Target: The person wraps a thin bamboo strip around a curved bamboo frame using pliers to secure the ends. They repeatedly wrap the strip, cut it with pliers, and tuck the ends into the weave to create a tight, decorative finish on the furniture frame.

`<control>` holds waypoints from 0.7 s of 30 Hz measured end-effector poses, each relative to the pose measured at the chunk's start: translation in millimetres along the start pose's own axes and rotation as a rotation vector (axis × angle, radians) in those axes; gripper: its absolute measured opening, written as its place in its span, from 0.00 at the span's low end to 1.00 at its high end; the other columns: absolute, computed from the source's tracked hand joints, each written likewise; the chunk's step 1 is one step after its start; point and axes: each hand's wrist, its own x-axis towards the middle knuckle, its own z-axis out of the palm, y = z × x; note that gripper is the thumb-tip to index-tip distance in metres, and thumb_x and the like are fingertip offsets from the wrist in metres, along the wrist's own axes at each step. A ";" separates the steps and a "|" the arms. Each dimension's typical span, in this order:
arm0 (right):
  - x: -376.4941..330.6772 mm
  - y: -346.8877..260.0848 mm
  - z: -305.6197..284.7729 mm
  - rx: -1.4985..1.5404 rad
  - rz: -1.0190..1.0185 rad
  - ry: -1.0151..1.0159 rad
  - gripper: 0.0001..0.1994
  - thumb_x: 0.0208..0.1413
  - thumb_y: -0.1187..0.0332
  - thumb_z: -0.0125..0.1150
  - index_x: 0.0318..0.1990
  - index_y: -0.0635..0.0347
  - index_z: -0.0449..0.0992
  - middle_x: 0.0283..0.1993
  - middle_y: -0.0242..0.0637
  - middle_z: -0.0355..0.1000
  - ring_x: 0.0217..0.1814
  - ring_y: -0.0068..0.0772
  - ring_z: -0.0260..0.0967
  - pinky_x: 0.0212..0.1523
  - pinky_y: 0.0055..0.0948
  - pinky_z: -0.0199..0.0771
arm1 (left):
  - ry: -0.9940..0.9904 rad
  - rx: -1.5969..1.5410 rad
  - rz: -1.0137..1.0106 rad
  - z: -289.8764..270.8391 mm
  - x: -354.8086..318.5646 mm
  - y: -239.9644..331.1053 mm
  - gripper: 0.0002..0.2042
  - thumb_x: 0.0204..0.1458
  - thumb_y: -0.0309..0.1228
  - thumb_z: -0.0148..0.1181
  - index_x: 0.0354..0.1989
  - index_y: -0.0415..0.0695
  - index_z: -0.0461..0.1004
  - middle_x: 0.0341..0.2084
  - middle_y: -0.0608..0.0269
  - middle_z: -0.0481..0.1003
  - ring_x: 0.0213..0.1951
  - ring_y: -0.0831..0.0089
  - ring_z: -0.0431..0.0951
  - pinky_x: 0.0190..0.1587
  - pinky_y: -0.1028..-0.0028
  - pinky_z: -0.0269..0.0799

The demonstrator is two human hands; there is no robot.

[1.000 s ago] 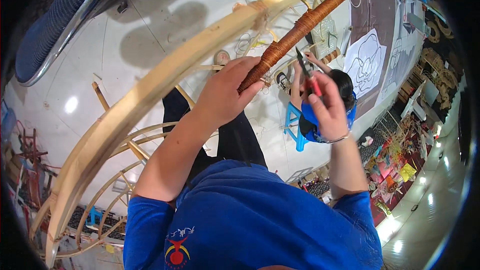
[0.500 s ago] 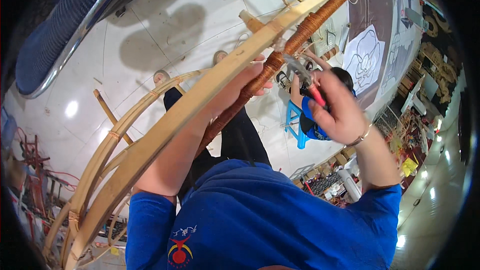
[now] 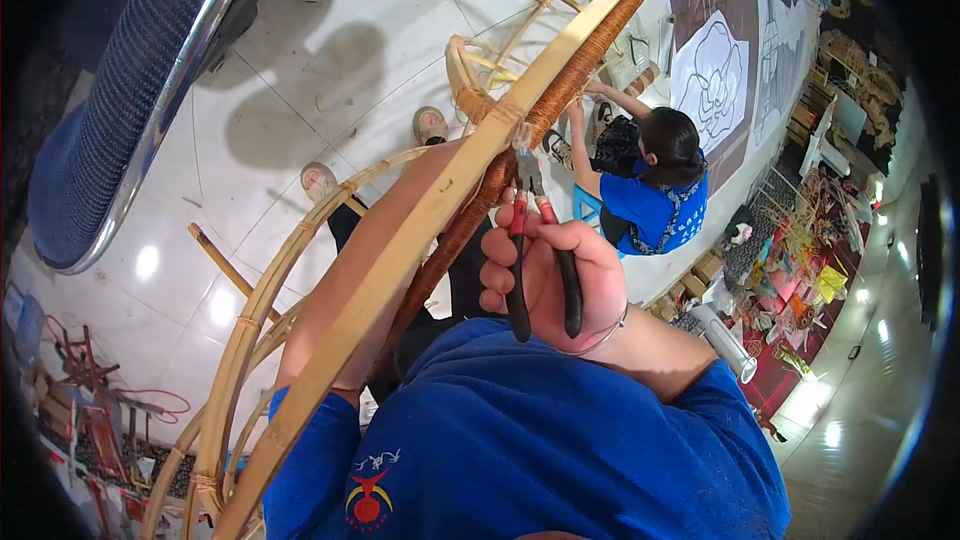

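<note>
My right hand [image 3: 565,280] is closed around pliers [image 3: 520,240] with red and black handles. Their metal jaws point up and meet a brown cord-wrapped pole [image 3: 575,70], right beside a pale bamboo strip [image 3: 420,210]. Strip and pole run diagonally from lower left to upper right. A bit of clear wrapping [image 3: 522,132] shows on the strip near the jaws. My left forearm [image 3: 345,290] reaches up behind the strip, which hides the fingers of that hand, so I cannot tell its grip.
Curved bamboo hoops [image 3: 240,340] join the strip at left, with more hoops [image 3: 475,80] beyond it. A blue-padded chair [image 3: 140,110] stands upper left. A co-worker in blue [image 3: 655,190] sits on a blue stool at right, near a drawing [image 3: 715,80]. Piled materials [image 3: 790,290] lie far right.
My right hand has moved left and down, bringing the pliers' jaws to the pole. The left fingers, visible around the pole before, are now hidden. The frame has shifted slightly.
</note>
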 end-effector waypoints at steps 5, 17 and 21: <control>5.6 -3.9 17.6 0.088 0.010 0.068 0.13 0.52 0.63 0.44 0.41 0.59 0.65 0.37 0.41 0.68 0.38 0.39 0.65 0.42 0.38 0.65 | -0.079 -0.131 -0.021 13.0 -11.8 6.4 0.19 0.54 0.40 0.50 0.42 0.33 0.69 0.29 0.53 0.75 0.28 0.71 0.76 0.32 0.74 0.75; 2.7 -11.8 30.8 0.082 0.013 0.155 0.14 0.52 0.64 0.42 0.42 0.62 0.65 0.36 0.40 0.66 0.36 0.37 0.63 0.41 0.36 0.66 | -0.127 -0.061 0.000 26.0 -9.6 10.5 0.20 0.52 0.45 0.49 0.40 0.37 0.68 0.26 0.56 0.74 0.23 0.73 0.74 0.28 0.77 0.73; -3.8 -21.9 31.8 0.051 0.070 0.182 0.13 0.53 0.64 0.42 0.42 0.60 0.66 0.37 0.39 0.66 0.36 0.37 0.65 0.40 0.38 0.67 | -0.087 -0.026 -0.095 57.1 -25.4 29.8 0.17 0.51 0.41 0.49 0.39 0.39 0.68 0.25 0.58 0.73 0.21 0.73 0.73 0.27 0.77 0.72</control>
